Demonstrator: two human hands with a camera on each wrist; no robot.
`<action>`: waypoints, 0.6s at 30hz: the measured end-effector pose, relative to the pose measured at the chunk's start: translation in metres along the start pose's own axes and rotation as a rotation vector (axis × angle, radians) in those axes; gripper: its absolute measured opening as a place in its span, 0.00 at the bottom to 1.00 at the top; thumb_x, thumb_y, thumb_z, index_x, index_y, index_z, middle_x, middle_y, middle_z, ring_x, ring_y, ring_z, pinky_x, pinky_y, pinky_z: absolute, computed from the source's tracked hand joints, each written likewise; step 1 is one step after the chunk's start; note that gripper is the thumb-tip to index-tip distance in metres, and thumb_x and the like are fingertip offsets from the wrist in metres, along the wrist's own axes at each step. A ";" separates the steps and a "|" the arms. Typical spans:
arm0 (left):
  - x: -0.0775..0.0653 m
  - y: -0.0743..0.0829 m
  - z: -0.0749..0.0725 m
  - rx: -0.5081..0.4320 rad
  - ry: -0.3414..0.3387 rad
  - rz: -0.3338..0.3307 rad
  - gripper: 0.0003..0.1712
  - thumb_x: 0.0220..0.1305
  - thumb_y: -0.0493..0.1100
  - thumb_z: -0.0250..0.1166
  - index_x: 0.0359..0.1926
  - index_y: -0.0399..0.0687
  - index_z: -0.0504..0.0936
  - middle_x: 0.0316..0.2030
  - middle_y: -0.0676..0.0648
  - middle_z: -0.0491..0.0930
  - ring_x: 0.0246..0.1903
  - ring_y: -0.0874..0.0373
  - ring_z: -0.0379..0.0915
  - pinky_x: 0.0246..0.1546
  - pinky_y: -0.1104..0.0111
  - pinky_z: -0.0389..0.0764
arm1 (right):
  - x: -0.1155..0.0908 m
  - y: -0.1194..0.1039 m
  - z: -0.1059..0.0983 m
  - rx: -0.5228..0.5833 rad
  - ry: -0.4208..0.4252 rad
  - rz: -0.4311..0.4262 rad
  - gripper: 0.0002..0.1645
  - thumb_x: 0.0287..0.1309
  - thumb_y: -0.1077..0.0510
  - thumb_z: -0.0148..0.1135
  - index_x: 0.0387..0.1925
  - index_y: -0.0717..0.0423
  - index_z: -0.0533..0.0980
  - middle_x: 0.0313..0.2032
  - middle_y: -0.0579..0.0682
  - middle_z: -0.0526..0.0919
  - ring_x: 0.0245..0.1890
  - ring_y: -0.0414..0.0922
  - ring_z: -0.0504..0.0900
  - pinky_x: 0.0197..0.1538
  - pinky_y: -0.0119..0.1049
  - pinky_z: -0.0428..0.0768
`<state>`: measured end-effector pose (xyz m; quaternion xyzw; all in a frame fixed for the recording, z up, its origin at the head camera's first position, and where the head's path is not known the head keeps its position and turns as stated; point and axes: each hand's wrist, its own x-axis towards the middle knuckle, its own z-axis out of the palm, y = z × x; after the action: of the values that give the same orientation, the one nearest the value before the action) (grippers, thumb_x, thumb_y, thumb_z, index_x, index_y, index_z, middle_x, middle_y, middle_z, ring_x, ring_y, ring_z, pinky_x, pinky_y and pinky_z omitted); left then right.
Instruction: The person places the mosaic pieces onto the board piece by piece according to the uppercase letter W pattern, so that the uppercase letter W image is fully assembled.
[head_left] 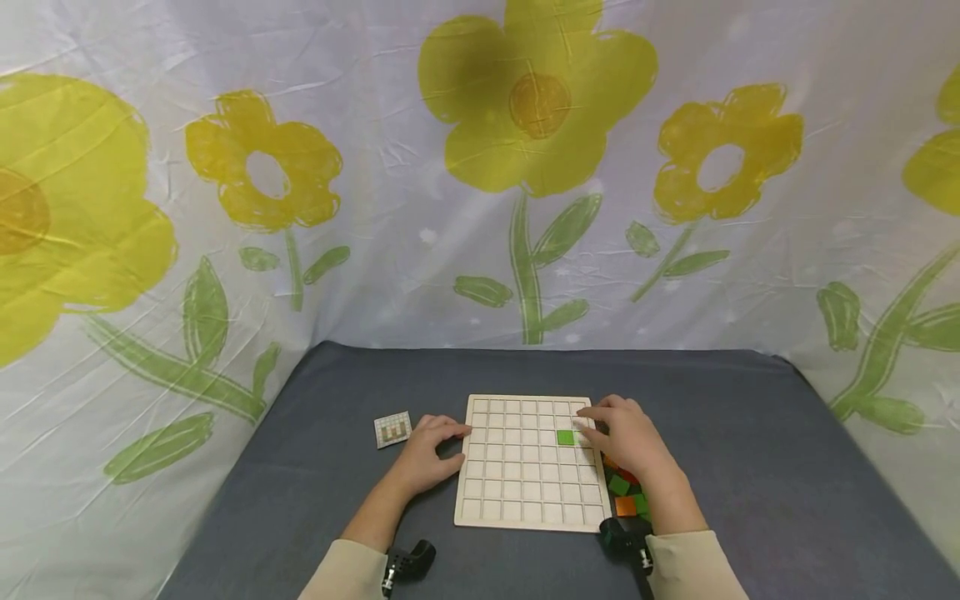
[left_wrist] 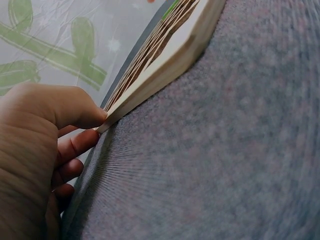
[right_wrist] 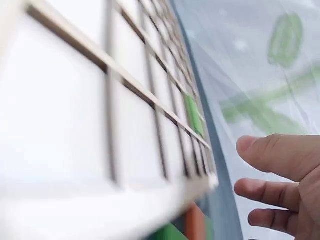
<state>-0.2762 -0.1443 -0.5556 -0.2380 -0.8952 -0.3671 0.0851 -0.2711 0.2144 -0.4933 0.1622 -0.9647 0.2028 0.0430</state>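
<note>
A pale wooden grid board lies on the dark cloth, with one green square tile in a cell near its upper right. My left hand rests against the board's left edge, thumb and forefinger apart along the rim. In the left wrist view, the thumb touches the edge of the wood. My right hand hovers by the board's upper right edge, thumb and fingers spread. Nothing shows between the right fingers in the right wrist view.
Several loose green and orange tiles lie by the board's right side, partly hidden under the right forearm. A small card printed with a grid pattern lies left of the board. Behind the table hangs a flowered curtain.
</note>
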 end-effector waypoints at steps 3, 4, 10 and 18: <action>0.000 0.000 -0.001 -0.005 -0.011 -0.010 0.23 0.60 0.37 0.72 0.57 0.45 0.86 0.50 0.50 0.82 0.55 0.49 0.70 0.56 0.47 0.73 | -0.004 0.010 -0.010 0.080 -0.007 0.055 0.20 0.67 0.56 0.68 0.59 0.55 0.83 0.51 0.58 0.79 0.54 0.61 0.74 0.53 0.59 0.76; 0.000 0.001 -0.001 -0.004 -0.013 -0.012 0.23 0.60 0.37 0.72 0.57 0.46 0.86 0.50 0.50 0.82 0.55 0.49 0.69 0.56 0.47 0.72 | -0.005 0.014 -0.012 0.101 -0.011 0.074 0.20 0.68 0.57 0.67 0.59 0.55 0.83 0.52 0.59 0.79 0.55 0.62 0.74 0.54 0.60 0.76; 0.001 0.002 -0.002 -0.019 -0.003 -0.016 0.22 0.60 0.37 0.72 0.57 0.46 0.86 0.51 0.49 0.81 0.55 0.47 0.70 0.56 0.45 0.72 | -0.010 0.036 -0.024 0.167 -0.037 0.151 0.19 0.68 0.60 0.66 0.59 0.58 0.83 0.51 0.60 0.80 0.53 0.62 0.77 0.51 0.60 0.78; 0.001 0.002 0.000 -0.012 -0.008 -0.014 0.21 0.60 0.37 0.73 0.56 0.47 0.87 0.50 0.50 0.81 0.55 0.49 0.69 0.56 0.47 0.73 | -0.020 0.058 -0.025 0.258 -0.149 0.327 0.18 0.62 0.65 0.67 0.53 0.63 0.82 0.40 0.57 0.78 0.37 0.53 0.77 0.41 0.50 0.80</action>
<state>-0.2758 -0.1432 -0.5538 -0.2336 -0.8949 -0.3723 0.0774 -0.2713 0.2811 -0.4951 0.0222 -0.9448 0.3163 -0.0828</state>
